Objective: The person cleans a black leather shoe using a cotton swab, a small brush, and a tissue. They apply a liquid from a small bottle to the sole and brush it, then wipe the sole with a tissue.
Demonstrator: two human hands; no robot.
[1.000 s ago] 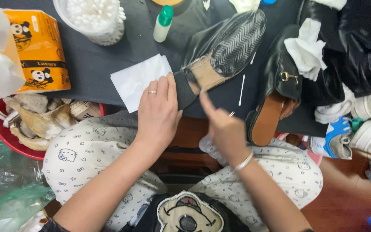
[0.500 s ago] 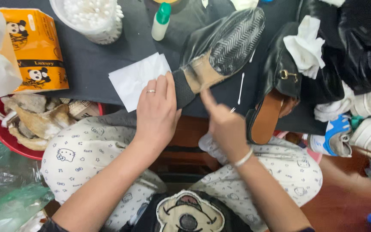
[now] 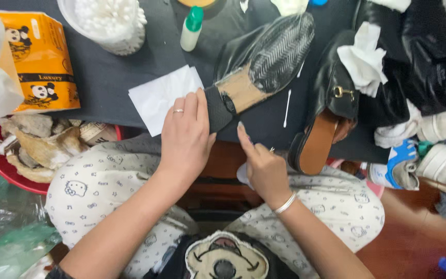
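Shoe [image 3: 264, 62], black, sole up, lies on the dark tabletop [image 3: 104, 77] as before. I see my left hand [image 3: 187, 137] still pressing its heel, fingers flat. My right hand [image 3: 264, 165], just below the shoe, has curled tighter, pinching something small.

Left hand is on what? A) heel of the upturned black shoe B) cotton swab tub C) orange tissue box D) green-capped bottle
A: the left hand rests on the heel end of the shoe, which lies sole up on the dark table, well apart from the box, tub and bottle.
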